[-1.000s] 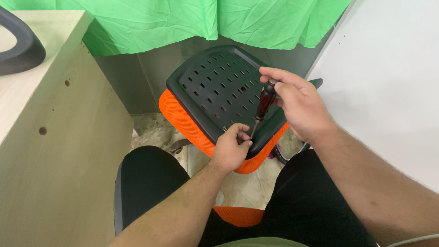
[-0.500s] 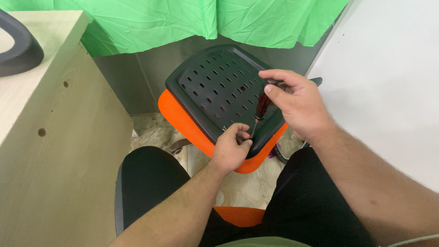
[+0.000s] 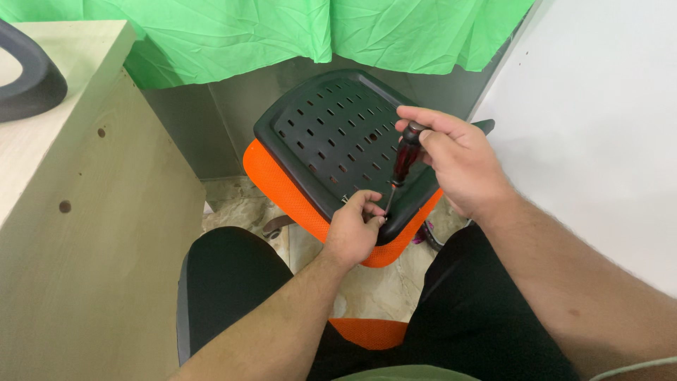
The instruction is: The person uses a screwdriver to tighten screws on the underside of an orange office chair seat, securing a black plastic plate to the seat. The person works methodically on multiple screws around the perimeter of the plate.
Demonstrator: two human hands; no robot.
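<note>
Head view — tiled floor (image 3: 374,286), green cloth (image 3: 282,35), wooden desk (image 3: 77,212).

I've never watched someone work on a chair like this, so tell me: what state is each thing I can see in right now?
Black perforated chair panel: tilted, lying on the orange cushion.
Orange cushion: under the panel, edge showing.
Screwdriver: upright, tip down at the panel's near edge.
Right hand: closed around the screwdriver handle.
Left hand: fingers pinched at the screwdriver tip.
Green cloth: hanging behind.
Wooden desk: standing at left.
</note>
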